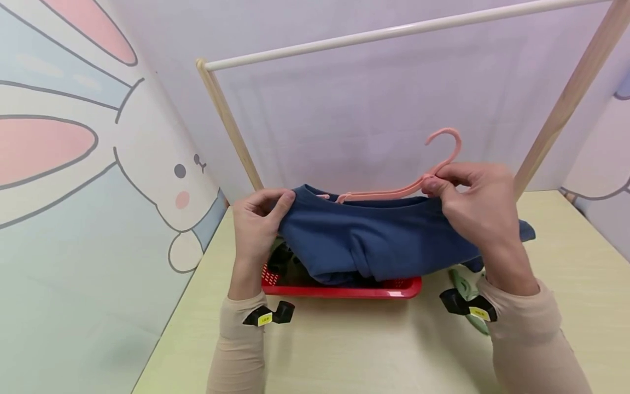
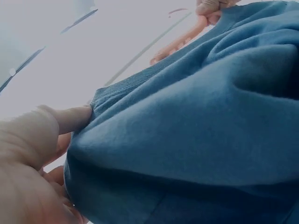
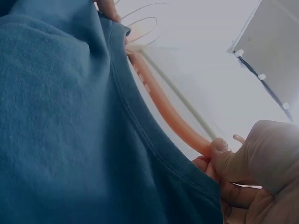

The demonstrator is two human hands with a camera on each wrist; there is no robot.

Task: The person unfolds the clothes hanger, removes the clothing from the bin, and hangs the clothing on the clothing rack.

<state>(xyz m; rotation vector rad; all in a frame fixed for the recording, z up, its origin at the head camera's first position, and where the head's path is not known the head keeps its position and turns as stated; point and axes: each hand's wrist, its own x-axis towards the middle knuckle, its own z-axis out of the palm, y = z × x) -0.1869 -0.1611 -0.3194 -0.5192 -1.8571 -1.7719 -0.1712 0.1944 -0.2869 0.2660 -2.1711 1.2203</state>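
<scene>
A blue shirt (image 1: 364, 238) hangs stretched between both hands, its neckline uppermost. My left hand (image 1: 258, 221) pinches the shirt's collar at its left end; in the left wrist view the thumb lies over the fabric edge. With thumb and fingers, my right hand (image 1: 477, 202) grips a pink clothes hanger (image 1: 389, 193) just below its hook. One hanger arm runs leftward along the neck opening. The right wrist view shows the hanger (image 3: 166, 109) behind the collar, with the shirt edge also at the right fingers. The hanger's other arm is hidden by the shirt and hand.
Below the shirt, a red basket (image 1: 339, 291) holds dark clothing (image 1: 290, 265). A white rail (image 1: 369, 36) on wooden posts (image 1: 573, 98) spans the back. A green item (image 1: 462, 284) lies on the table (image 1: 359, 350) near the right wrist. A rabbit-painted wall (image 1: 147, 164) stands left.
</scene>
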